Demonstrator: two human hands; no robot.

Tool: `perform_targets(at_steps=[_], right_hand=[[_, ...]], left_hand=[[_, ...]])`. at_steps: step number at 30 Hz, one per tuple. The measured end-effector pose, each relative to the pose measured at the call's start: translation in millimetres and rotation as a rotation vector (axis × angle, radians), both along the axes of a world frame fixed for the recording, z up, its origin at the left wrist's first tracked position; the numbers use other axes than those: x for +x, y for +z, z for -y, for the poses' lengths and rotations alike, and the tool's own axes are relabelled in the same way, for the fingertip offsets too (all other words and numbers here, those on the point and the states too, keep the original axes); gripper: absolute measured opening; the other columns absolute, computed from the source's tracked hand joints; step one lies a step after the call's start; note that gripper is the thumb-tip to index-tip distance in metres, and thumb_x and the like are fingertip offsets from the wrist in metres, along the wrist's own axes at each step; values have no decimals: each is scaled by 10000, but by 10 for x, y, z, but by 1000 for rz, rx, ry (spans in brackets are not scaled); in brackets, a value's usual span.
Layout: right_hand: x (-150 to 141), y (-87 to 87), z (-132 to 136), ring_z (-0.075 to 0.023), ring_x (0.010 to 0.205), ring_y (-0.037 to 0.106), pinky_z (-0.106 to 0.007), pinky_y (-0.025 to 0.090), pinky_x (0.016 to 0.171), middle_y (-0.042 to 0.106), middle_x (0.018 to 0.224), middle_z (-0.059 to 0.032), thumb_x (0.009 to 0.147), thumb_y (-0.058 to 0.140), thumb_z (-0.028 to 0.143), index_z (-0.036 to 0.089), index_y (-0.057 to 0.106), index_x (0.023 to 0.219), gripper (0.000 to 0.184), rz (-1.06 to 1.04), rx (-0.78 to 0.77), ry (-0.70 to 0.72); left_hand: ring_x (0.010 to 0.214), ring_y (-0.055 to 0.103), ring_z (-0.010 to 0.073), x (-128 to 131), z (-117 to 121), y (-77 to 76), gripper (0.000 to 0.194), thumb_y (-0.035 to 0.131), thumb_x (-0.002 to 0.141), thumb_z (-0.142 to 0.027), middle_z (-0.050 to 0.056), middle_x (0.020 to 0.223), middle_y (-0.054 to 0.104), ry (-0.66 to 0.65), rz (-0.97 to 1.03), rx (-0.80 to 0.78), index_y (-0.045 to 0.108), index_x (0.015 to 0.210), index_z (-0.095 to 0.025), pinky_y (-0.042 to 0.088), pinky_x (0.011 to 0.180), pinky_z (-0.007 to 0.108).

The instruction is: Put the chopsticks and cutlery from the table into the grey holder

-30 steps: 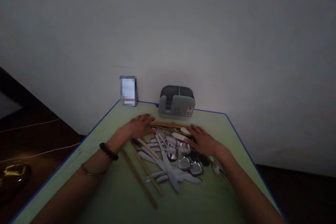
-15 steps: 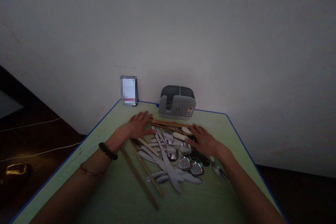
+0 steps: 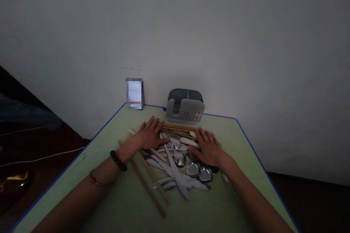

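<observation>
Mixed cutlery lies in a loose heap between my hands. My left hand (image 3: 151,135), fingers spread, rests over the heap's left side, across some chopsticks (image 3: 150,174) and by the handle end of a knife (image 3: 177,176). On the right, my right hand (image 3: 209,148) lies flat over the heap, its thumb near a white spoon handle (image 3: 189,141). Brown chopsticks (image 3: 179,128) stretch from one hand to the other. Metal spoons (image 3: 179,159) sit in the middle, with two square-bowled spoons (image 3: 193,168) in front of my right hand. My right forearm mostly hides a fork.
A grey cutlery holder (image 3: 185,106) with a divider stands at the table's back edge against the wall. Left of it a phone (image 3: 135,94) leans upright, screen lit. The green table (image 3: 232,131) has a blue rim. White cables (image 3: 41,160) run along the floor at left.
Both hands have shifted inward, the left one to the right and the right one slightly left. The fork is now more covered by my right forearm. Blue fabric shows at far left.
</observation>
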State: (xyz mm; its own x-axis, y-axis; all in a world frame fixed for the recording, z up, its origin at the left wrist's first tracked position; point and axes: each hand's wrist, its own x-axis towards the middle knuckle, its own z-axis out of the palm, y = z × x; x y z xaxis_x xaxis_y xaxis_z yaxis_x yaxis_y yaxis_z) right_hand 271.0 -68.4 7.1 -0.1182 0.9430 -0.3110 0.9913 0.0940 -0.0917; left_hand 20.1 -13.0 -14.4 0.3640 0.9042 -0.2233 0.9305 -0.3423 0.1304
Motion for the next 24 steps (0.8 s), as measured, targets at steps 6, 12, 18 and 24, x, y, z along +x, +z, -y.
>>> perform_targets(at_steps=[6,12,18,24], right_hand=[[40,5,-41,-357,1416,62,-504,107,1134,64,1559,-128,858,267,669,124,116,1496,853,22,10,-31],[168,-15,83,-338,1419,72,-476,97,1145,95,1560,-124,870,236,667,137,160,1493,822,-3,135,-22],[397,-254,497,-337,1424,41,-520,172,1126,106,1565,-98,872,292,646,203,225,1483,757,-87,269,42],[398,-395,371,-330,1426,54,-530,206,1116,149,1561,-88,876,370,599,218,321,1450,690,-167,376,80]], left_hand=[[1431,29,307,-150,-97,-11,890,263,816,-734,78,1554,102,67,-30,5,115,1490,-172,127,1114,547],[1429,74,298,-133,51,-35,759,228,883,-664,75,1559,107,-57,35,180,140,1488,-213,108,1133,507],[1431,79,286,75,447,-77,665,290,876,-667,2,1563,126,-462,130,217,164,1462,-379,66,1141,502],[1426,90,309,201,444,-109,685,303,854,-694,13,1559,151,-432,128,215,242,1449,-360,90,1132,519]])
